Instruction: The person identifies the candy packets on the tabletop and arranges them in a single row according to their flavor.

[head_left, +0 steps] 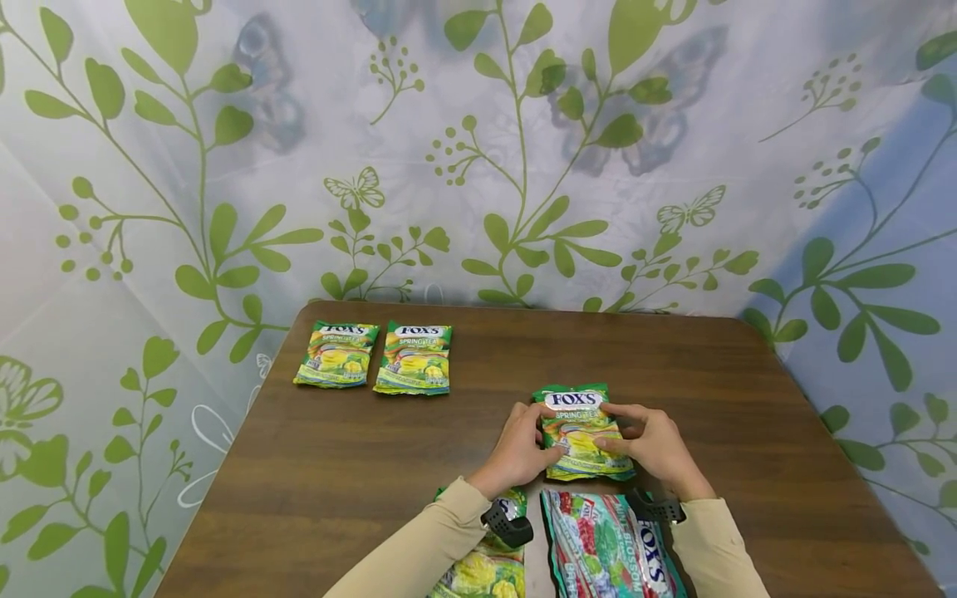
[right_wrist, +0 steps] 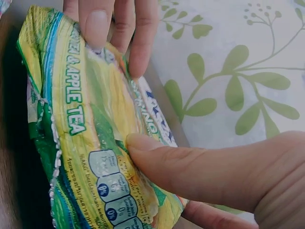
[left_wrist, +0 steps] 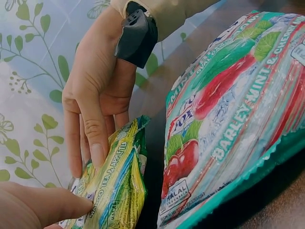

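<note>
Both hands grip a green and yellow Fox's Spring Tea candy bag (head_left: 579,428) over the right middle of the table. My left hand (head_left: 519,444) holds its left edge, thumb on the front. On the right edge my right hand (head_left: 654,444) pinches it, the thumb lying across the printed front in the right wrist view. Directly below it lies a teal and red Fox's candy bag (head_left: 598,540), turned sideways and partly covered by the right wrist. Another green and yellow candy bag (head_left: 489,565) sits under the left forearm, partly hidden.
Two more Spring Tea bags, a left one (head_left: 339,355) and a right one (head_left: 414,359), lie side by side at the table's far left. The brown wooden table (head_left: 336,482) ends at a patterned cloth backdrop (head_left: 419,149). Each wrist wears a black strap.
</note>
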A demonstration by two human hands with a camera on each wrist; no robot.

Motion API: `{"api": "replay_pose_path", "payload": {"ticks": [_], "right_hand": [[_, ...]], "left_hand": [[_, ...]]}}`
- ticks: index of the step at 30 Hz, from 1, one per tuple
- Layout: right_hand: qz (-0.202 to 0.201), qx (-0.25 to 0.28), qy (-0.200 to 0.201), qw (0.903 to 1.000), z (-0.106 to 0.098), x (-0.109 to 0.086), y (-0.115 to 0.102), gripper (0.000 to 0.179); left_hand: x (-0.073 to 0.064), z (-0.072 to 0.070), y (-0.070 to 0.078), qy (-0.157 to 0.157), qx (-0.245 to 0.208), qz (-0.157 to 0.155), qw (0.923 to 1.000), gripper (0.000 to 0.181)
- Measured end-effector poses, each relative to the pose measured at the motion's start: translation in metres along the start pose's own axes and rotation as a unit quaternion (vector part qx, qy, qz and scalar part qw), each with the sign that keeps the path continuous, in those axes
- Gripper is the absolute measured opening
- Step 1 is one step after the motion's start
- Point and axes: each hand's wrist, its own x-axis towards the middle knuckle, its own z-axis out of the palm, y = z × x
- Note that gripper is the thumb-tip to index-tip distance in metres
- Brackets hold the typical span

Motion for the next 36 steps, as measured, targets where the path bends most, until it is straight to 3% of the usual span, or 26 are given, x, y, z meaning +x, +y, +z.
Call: {"api": "replay_pose_path", "payload": {"ticks": [15,29,36], "right_hand": [[-0.019,0.008,-0.001,0.9998,0.011,-0.005,-0.014,0.064],[-0.047,-0.01,-0.003,0.9988,0.02,0.011,-0.029,0.068],[-0.067,0.005,0.001,0.9978,0.029,0.02,-0.035,0.068]], "left_hand": [[-0.013,-0.016,0.003,0.004,-0.007,0.005,1.0,0.049],[-0.004,-0.043,-0.005,0.0,0.012,0.027,0.9996,0.046],[0.0,-0.057,-0.009,0.01,0.026,0.023,0.9994,0.047]]}}
